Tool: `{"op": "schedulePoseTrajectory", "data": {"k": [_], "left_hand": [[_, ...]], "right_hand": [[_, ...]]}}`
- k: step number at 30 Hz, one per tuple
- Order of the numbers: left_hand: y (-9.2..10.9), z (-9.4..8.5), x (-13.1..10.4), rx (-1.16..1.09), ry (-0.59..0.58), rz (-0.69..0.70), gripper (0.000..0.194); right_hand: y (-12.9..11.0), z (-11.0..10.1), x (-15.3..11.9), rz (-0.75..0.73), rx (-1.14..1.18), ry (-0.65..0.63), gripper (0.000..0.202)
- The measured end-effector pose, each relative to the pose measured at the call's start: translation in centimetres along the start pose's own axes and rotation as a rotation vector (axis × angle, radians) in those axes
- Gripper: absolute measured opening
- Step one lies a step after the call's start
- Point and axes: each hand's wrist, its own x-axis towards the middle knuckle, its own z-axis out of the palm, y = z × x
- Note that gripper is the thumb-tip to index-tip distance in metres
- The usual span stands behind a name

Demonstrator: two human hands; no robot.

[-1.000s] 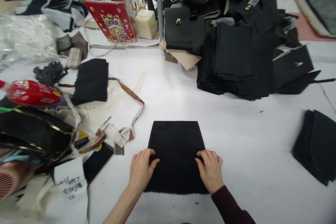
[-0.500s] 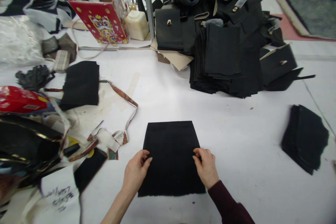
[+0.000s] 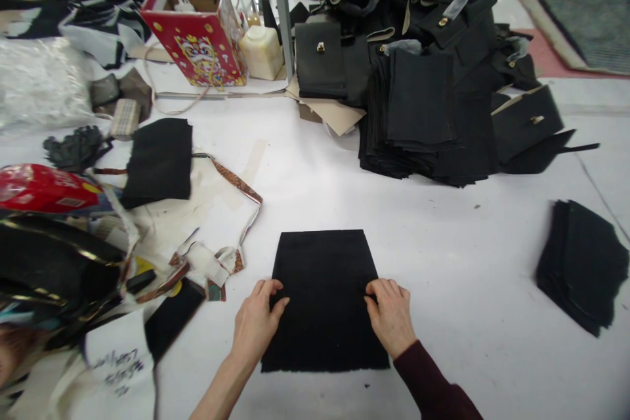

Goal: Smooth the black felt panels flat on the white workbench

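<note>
A black fabric-like panel (image 3: pixel 325 315) lies flat on the white tabletop (image 3: pixel 457 256) at the lower centre of the frame, its top edge narrower than its slightly ragged bottom edge. The left hand (image 3: pixel 258 318) is at the panel's left edge and the right hand (image 3: pixel 391 316) at its right edge, thumb and fingertips touching the panel. On each hand the gap between thumb and forefinger is narrow; whether they pinch the edge or merely press on it, I cannot tell from this angle. A dark maroon sleeve (image 3: pixel 433 384) covers the right forearm.

At the right side of the frame sits a stack of black pieces (image 3: pixel 585 266). A taller pile of black panels (image 3: pixel 420 102) stands at the upper right of centre, beside black flaps with gold-coloured clasps (image 3: pixel 319 62). A red patterned box (image 3: pixel 197 46) stands at the upper left, next to a cream-coloured bottle (image 3: pixel 262 54).
</note>
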Motion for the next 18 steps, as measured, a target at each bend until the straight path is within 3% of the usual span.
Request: {"op": "schedulePoseTrajectory", "data": {"k": [8,18], "left_hand": [[-0.7,0.3,0.0,-0.106,0.048,0.008,0.021],[-1.4,0.7,0.3,-0.186,0.056,-0.018,0.025]], "right_hand": [[1.6,1.3,0.1,0.090,0.205,0.018,0.018],[1.9,1.6,0.6,0.183,0.267,-0.015,0.022]]}}
